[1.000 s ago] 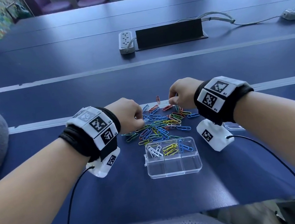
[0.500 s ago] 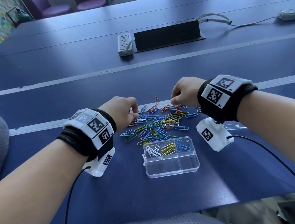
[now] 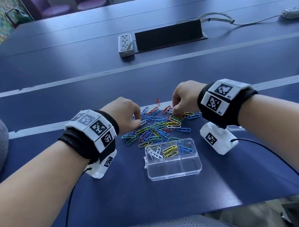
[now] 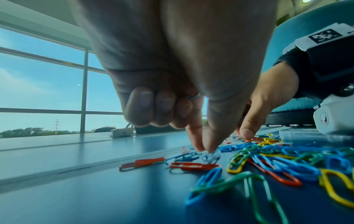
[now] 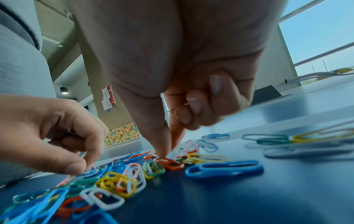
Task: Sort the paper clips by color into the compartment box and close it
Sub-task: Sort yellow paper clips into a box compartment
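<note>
A heap of coloured paper clips (image 3: 158,129) lies just beyond the clear compartment box (image 3: 192,172). The box's far row holds white clips (image 3: 154,153), yellow clips (image 3: 169,150) and blue clips (image 3: 185,147); the near row shows nothing inside. My left hand (image 3: 140,122) is at the heap's left edge, and its thumb and forefinger pinch a white clip (image 4: 210,156). Its other fingers are curled, with a wire loop showing among them. My right hand (image 3: 173,110) is at the heap's far right. Its thumb and forefinger tips (image 5: 166,153) meet on a red clip (image 5: 171,164); a white sliver shows in its curled fingers.
A clear lid (image 3: 237,127) lies on the blue table behind my right wrist. A lone red clip (image 3: 158,101) sits beyond the heap. A power strip (image 3: 125,44) and a black cable flap (image 3: 168,34) lie farther back. Cables hang from both wrist cameras.
Both hands have stayed over the far side of the heap with only small shifts. The left fingertips have come down onto the clips.
</note>
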The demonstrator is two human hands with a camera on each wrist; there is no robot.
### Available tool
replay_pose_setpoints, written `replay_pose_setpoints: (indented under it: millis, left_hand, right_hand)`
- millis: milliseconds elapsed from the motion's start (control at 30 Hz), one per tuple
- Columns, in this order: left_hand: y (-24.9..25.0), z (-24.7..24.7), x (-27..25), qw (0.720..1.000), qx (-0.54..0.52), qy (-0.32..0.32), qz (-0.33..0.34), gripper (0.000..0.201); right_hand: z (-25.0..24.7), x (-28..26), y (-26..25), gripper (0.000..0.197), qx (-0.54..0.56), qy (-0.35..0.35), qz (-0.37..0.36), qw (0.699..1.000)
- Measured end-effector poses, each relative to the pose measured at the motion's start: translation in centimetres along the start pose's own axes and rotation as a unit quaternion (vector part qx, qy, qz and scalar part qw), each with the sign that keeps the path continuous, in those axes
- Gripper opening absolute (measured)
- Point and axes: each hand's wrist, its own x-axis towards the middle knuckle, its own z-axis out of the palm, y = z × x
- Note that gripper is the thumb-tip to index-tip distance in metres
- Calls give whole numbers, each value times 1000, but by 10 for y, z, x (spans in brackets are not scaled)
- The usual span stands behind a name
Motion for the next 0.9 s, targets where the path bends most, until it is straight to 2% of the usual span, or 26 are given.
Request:
replay_pose_setpoints:
  millis: [167, 400, 533, 667, 900]
  left_hand:
    - [-1, 1, -2, 1000, -16, 3, -5, 15]
    - [0, 0, -2, 1000, -10, -8, 4, 14]
    - [5, 0, 0, 1000, -1, -2, 3, 11]
    - [6, 2, -1, 1000, 3, -8, 0, 8]
    - [5, 5, 0, 999, 19, -29, 4, 7]
  right_hand:
    - [0, -4, 3, 13, 33, -2, 8, 999]
    - [-3, -10, 3, 22, 86, -23, 16, 996]
    - [-3, -12, -3, 7, 204, -50, -4, 978]
    - [-5, -14, -11, 30, 286, -97, -16, 953]
    - [0, -17, -19, 30, 281, -126, -32, 951]
